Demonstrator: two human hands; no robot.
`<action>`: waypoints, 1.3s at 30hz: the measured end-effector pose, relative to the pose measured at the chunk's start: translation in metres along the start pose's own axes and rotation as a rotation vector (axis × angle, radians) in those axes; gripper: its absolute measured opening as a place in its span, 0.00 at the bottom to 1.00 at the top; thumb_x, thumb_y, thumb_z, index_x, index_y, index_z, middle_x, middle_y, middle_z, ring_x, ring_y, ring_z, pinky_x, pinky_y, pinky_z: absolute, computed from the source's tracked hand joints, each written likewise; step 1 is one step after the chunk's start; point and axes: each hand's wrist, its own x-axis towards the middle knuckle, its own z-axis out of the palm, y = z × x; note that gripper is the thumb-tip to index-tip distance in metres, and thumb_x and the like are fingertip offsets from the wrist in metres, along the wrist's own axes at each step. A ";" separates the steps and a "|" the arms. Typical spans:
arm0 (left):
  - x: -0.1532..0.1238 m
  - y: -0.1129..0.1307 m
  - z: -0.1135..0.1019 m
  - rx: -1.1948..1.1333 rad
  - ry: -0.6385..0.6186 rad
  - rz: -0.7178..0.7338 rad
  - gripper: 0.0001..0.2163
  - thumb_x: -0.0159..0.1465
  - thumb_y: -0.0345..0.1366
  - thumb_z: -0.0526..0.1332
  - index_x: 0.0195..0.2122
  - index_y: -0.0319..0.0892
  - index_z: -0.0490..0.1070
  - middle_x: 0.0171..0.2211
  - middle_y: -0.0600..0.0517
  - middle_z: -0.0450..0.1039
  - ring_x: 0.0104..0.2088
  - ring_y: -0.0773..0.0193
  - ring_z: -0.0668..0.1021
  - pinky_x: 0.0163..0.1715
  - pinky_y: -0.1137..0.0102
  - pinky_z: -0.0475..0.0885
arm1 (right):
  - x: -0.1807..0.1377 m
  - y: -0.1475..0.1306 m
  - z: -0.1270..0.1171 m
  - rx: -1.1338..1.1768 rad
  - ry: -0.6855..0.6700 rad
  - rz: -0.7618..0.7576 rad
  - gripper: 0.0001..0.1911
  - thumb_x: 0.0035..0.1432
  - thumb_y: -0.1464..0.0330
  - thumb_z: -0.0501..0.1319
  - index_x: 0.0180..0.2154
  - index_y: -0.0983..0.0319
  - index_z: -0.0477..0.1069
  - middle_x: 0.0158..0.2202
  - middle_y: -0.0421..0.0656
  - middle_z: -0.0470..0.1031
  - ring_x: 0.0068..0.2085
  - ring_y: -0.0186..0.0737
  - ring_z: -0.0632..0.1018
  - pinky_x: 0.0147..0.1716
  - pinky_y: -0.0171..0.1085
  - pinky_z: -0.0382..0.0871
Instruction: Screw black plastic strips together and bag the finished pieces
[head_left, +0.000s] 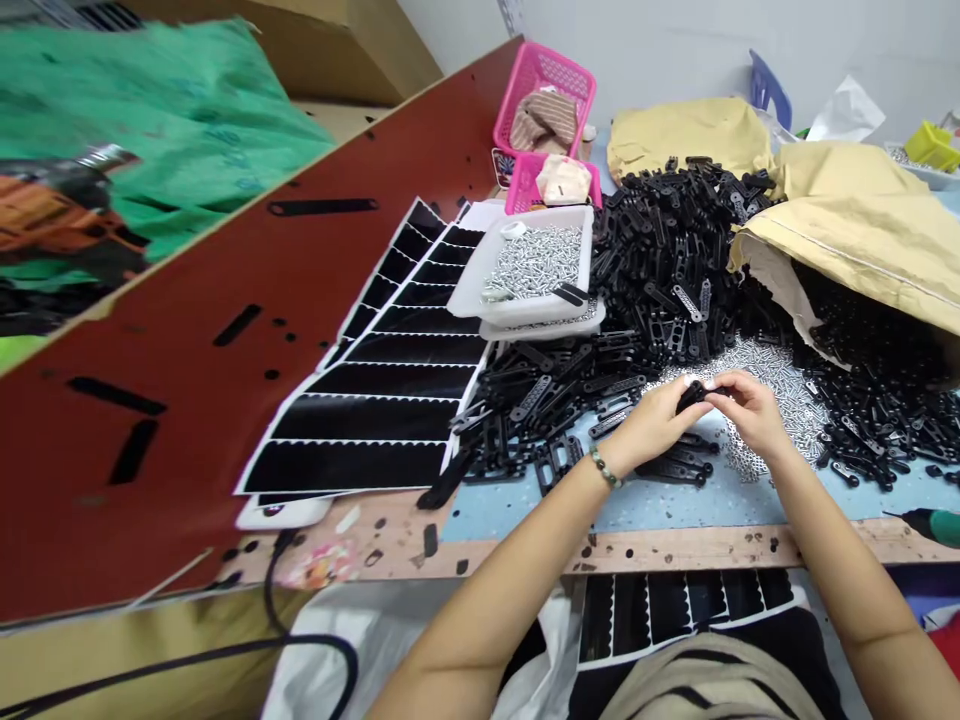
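Note:
Both my hands meet over the pile of small silver screws (780, 385). My left hand (660, 415), with a beaded bracelet at the wrist, pinches one end of a small black plastic part (691, 396). The fingers of my right hand (752, 412) are closed on the part's other end. Fingers cover much of it, so its full shape is hidden. Long black plastic parts (671, 468) lie on the blue table cover just below my left hand. Behind my hands rises a large heap of similar black parts (660, 250).
A white tray of screws (465, 290) stands left of the heap, near pink baskets (585, 85). Sheets of black strips (360, 420) lie beside a slanted red board (225, 420). An open yellow sack (862, 240) spills black parts at right. A green-handled screwdriver (937, 525) lies at the right edge.

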 end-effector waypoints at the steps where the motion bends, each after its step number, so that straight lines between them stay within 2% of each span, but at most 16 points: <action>1: 0.000 0.000 -0.003 0.013 0.000 0.010 0.09 0.65 0.41 0.57 0.41 0.41 0.68 0.37 0.50 0.73 0.36 0.60 0.75 0.38 0.68 0.68 | 0.002 -0.003 0.000 -0.001 -0.016 -0.024 0.05 0.56 0.63 0.63 0.34 0.57 0.74 0.35 0.43 0.75 0.38 0.42 0.75 0.40 0.43 0.70; 4: -0.005 0.000 -0.014 0.044 -0.007 0.034 0.09 0.66 0.40 0.56 0.40 0.42 0.71 0.35 0.51 0.75 0.34 0.61 0.75 0.37 0.69 0.67 | 0.006 -0.006 0.003 -0.028 -0.043 -0.074 0.05 0.56 0.62 0.63 0.33 0.57 0.74 0.35 0.43 0.76 0.40 0.43 0.76 0.43 0.46 0.70; 6: -0.010 -0.003 -0.023 0.058 -0.009 0.019 0.09 0.66 0.40 0.56 0.38 0.42 0.71 0.33 0.52 0.75 0.33 0.62 0.75 0.36 0.70 0.67 | 0.008 -0.002 0.006 -0.031 -0.096 -0.067 0.07 0.57 0.62 0.61 0.37 0.56 0.74 0.37 0.43 0.76 0.41 0.43 0.76 0.44 0.45 0.71; 8: -0.016 -0.008 -0.031 0.070 0.027 -0.049 0.10 0.66 0.42 0.55 0.35 0.41 0.71 0.29 0.53 0.74 0.30 0.63 0.74 0.33 0.71 0.66 | 0.009 0.008 0.011 -0.057 -0.159 -0.014 0.12 0.60 0.63 0.59 0.45 0.56 0.71 0.42 0.44 0.75 0.42 0.41 0.76 0.42 0.43 0.72; 10: -0.021 -0.016 -0.034 0.074 0.088 -0.152 0.11 0.66 0.42 0.54 0.35 0.41 0.70 0.26 0.55 0.72 0.28 0.64 0.73 0.31 0.71 0.66 | 0.008 0.021 0.017 -0.217 -0.210 0.041 0.13 0.61 0.67 0.57 0.48 0.58 0.69 0.44 0.46 0.73 0.41 0.40 0.75 0.42 0.42 0.71; 13: -0.022 -0.028 -0.029 0.067 0.098 -0.238 0.08 0.66 0.38 0.52 0.39 0.41 0.68 0.25 0.56 0.72 0.26 0.65 0.73 0.30 0.72 0.66 | 0.005 0.038 0.025 -0.645 -0.308 0.042 0.05 0.59 0.72 0.58 0.38 0.61 0.72 0.40 0.47 0.72 0.43 0.44 0.73 0.44 0.44 0.69; 16: -0.016 -0.034 -0.015 0.075 0.044 -0.205 0.08 0.66 0.34 0.51 0.38 0.40 0.68 0.30 0.53 0.73 0.30 0.64 0.75 0.33 0.71 0.68 | -0.001 0.044 0.024 -0.854 -0.373 0.019 0.03 0.58 0.71 0.60 0.32 0.61 0.71 0.36 0.47 0.72 0.42 0.47 0.72 0.44 0.46 0.67; 19: -0.005 -0.037 -0.001 0.099 0.002 -0.119 0.07 0.65 0.34 0.53 0.40 0.40 0.70 0.38 0.49 0.73 0.40 0.61 0.74 0.42 0.68 0.68 | -0.010 0.043 0.007 -0.832 -0.275 0.012 0.07 0.58 0.65 0.61 0.37 0.61 0.71 0.38 0.48 0.72 0.42 0.48 0.72 0.44 0.46 0.68; 22: 0.003 -0.041 0.010 0.135 -0.069 -0.028 0.06 0.65 0.32 0.56 0.38 0.41 0.72 0.39 0.48 0.71 0.43 0.59 0.73 0.47 0.65 0.67 | -0.021 0.044 -0.010 -0.703 -0.165 -0.012 0.13 0.61 0.64 0.59 0.47 0.60 0.68 0.43 0.48 0.73 0.44 0.47 0.73 0.45 0.46 0.68; 26: 0.004 -0.048 0.016 0.201 -0.145 0.040 0.08 0.65 0.31 0.55 0.35 0.40 0.74 0.37 0.47 0.69 0.42 0.58 0.71 0.46 0.64 0.66 | -0.031 0.052 -0.010 -0.667 -0.263 -0.093 0.10 0.63 0.70 0.55 0.43 0.58 0.73 0.41 0.47 0.74 0.43 0.46 0.73 0.46 0.46 0.69; 32: 0.003 -0.051 0.011 0.296 -0.209 0.073 0.14 0.69 0.33 0.48 0.38 0.40 0.75 0.38 0.47 0.69 0.41 0.59 0.70 0.45 0.65 0.66 | -0.032 0.056 0.001 -0.708 -0.246 -0.121 0.12 0.63 0.71 0.54 0.43 0.60 0.75 0.40 0.49 0.74 0.42 0.46 0.73 0.44 0.46 0.71; 35: 0.005 -0.049 0.009 0.337 -0.230 0.079 0.14 0.69 0.33 0.49 0.37 0.40 0.75 0.38 0.47 0.71 0.41 0.59 0.72 0.44 0.66 0.66 | -0.033 0.052 -0.003 -0.715 -0.284 -0.113 0.12 0.63 0.71 0.54 0.43 0.60 0.75 0.40 0.48 0.73 0.42 0.46 0.73 0.45 0.45 0.71; 39: 0.008 -0.046 0.007 0.380 -0.256 0.098 0.12 0.68 0.31 0.51 0.38 0.40 0.75 0.39 0.46 0.72 0.41 0.60 0.73 0.43 0.68 0.67 | -0.037 0.050 -0.005 -0.714 -0.266 -0.122 0.12 0.63 0.70 0.54 0.43 0.59 0.74 0.39 0.48 0.73 0.42 0.46 0.74 0.43 0.45 0.71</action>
